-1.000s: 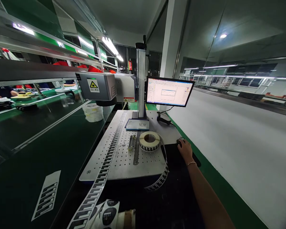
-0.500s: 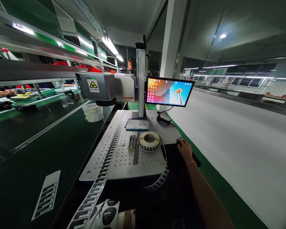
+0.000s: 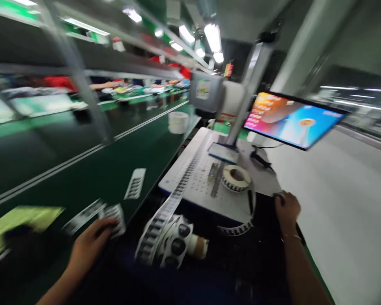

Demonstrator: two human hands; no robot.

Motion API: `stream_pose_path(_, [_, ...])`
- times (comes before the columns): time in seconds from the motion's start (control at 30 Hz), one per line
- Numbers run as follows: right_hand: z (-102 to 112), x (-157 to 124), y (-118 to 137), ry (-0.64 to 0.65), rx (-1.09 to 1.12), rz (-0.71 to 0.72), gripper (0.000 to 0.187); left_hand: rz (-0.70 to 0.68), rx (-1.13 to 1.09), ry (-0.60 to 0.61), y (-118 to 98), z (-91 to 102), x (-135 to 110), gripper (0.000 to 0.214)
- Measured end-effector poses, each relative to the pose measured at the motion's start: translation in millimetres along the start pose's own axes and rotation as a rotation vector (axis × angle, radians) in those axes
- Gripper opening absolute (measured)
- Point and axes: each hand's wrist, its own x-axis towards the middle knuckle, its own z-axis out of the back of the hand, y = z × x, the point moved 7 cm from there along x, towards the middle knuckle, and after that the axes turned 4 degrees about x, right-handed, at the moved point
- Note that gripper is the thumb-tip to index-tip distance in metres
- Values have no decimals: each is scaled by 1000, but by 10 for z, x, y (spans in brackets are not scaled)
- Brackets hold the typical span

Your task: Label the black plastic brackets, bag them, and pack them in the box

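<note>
My left hand (image 3: 90, 245) is at the lower left over the green work surface, thumb and fingers closed on a short label strip (image 3: 117, 220). Another label strip (image 3: 85, 217) lies beside it, blurred, and a further short strip (image 3: 136, 184) rests flat farther up. On the right, my right hand (image 3: 288, 212) is wrapped over a computer mouse (image 3: 278, 197) on the black desk. Between the hands, a long label strip (image 3: 181, 186) runs down the perforated metal plate (image 3: 197, 192) to a roll of dark rounded labels (image 3: 178, 245). A label roll (image 3: 236, 178) sits on the plate.
The marking machine's grey head (image 3: 206, 91) and its column (image 3: 249, 80) stand behind the plate, with a monitor (image 3: 294, 118) to the right. A handheld scanner (image 3: 260, 157) lies below it. Yellow material (image 3: 25, 220) is at the left. Another person's arm (image 3: 106, 84) shows far off.
My view has swung left and tilted, blurring the picture. My left hand has come into view at the lower left with a label strip. My right hand stays on the mouse.
</note>
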Motion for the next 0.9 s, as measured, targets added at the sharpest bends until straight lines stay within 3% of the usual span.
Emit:
stream_pose_path(0.07, [143,88,310,-79,107,144,52,108,-97,-42,154,-12,-187,22])
stream_pose_path(0.13, [326,172,753,-159,238,261,48,122,-160,-22,165,-55,-234,22])
stream_pose_path(0.23, [529,188,1690,-76,432,424,44,169,-203,-42,114,-17,-258,26])
stream_pose_path(0.3, [538,102,2434,101,549,529,40,148,-235,-16,-2,36,-360,28])
stream_pose_path(0.43, [205,-407,4015,601,700,942,37,-92,-310,163,-337,165,-769,34])
stream_pose_path(0.53, [-242,-861,4919,851,494,1206,44,-116,-324,218,-340,330,-1061,34])
stream_pose_path(0.6, [-516,-1074,5345,926,338,1316,50,-63,-324,201,-239,466,-1189,31])
stream_pose_path(0.7, [-767,-1255,5769,977,268,1378,55,-7,-335,185,-88,663,-1324,24])
stream_pose_path(0.9, [-829,-1742,6232,1076,299,1495,57,181,-553,205,159,886,-1483,33])
